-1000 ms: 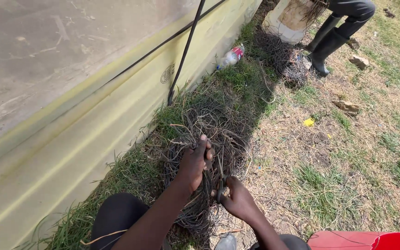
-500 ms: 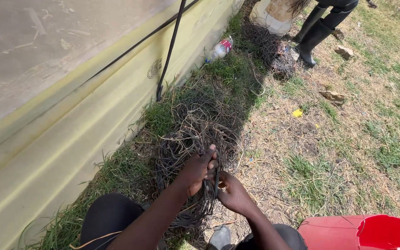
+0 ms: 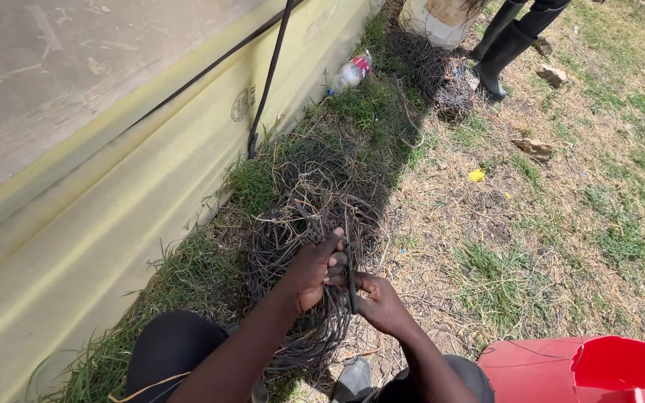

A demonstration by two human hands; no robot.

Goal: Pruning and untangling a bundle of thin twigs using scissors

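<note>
A tangled heap of dark wire (image 3: 304,216) lies on the grass beside a yellow tarpaulin wall (image 3: 98,201). My left hand (image 3: 313,269) grips strands of that wire at the heap's near edge. My right hand (image 3: 382,302) sits just to the right, fingers closed around a thin dark tool or rod (image 3: 351,277) that stands upright between both hands. The two hands touch each other around it. My knees show at the bottom of the view.
A dark pole (image 3: 266,78) leans against the tarpaulin. A plastic bottle (image 3: 352,72) lies further along the wall. Another person's black boots (image 3: 503,41) stand near a second wire tangle (image 3: 434,71). A red plastic container (image 3: 584,369) is at bottom right. Stones (image 3: 533,147) dot the dry grass.
My hands have drawn together over the wire; the left hand moved down from the heap to meet the right. The view shifted slightly, bringing the red container further in.
</note>
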